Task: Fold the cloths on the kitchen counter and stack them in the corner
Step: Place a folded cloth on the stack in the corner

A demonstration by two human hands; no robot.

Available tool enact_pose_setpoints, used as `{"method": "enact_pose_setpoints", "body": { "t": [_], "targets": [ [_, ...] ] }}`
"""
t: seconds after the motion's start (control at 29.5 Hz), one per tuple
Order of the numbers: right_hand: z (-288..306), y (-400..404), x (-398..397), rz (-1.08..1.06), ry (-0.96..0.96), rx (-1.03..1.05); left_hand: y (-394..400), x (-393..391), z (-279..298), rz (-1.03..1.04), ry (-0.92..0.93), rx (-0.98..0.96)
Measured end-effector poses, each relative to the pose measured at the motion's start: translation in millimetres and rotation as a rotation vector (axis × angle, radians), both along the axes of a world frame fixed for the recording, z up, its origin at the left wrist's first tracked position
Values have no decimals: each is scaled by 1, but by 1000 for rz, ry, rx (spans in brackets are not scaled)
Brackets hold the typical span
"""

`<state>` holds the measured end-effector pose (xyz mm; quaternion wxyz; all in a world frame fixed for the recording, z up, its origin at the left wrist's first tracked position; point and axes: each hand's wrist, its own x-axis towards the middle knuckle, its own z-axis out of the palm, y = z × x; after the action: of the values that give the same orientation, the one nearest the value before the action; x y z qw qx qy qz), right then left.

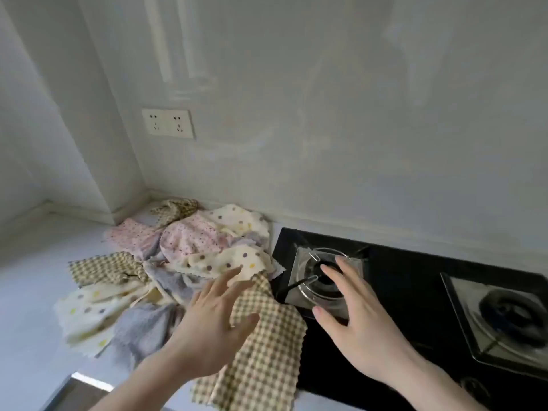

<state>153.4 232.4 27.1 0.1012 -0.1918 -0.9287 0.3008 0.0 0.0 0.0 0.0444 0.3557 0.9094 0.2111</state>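
Observation:
A loose heap of small cloths lies on the white counter (35,292) left of the hob. In it are a pink dotted cloth (189,238), cream polka-dot cloths (228,262), a lilac cloth (142,324) and brown checked cloths (103,266). The nearest brown checked cloth (267,345) spreads toward me and overlaps the hob's edge. My left hand (213,321) hovers over this cloth with fingers spread and holds nothing. My right hand (353,312) hangs with straight fingers above the left burner, empty.
A black glass hob (415,292) with two burners, the left burner (323,280) and the right burner (504,315), fills the right side. The wall corner (139,200) is behind the heap, with a double socket (167,123) above. A dark metal-edged opening (77,393) sits at the bottom left.

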Motion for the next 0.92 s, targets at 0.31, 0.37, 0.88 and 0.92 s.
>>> {"method": "enact_pose_setpoints", "body": {
  "t": [0.31,0.37,0.88,0.92],
  "targets": [
    [-211,-11,33,99,-1,361,11,28,-194,86,107,6],
    [-215,-20,46,69,37,340,7,35,-190,81,84,28],
    [-220,-35,80,-100,-58,343,2,74,-186,196,104,21],
    [-220,-36,81,-96,-39,333,2,75,-185,195,107,39]
  ]
}}
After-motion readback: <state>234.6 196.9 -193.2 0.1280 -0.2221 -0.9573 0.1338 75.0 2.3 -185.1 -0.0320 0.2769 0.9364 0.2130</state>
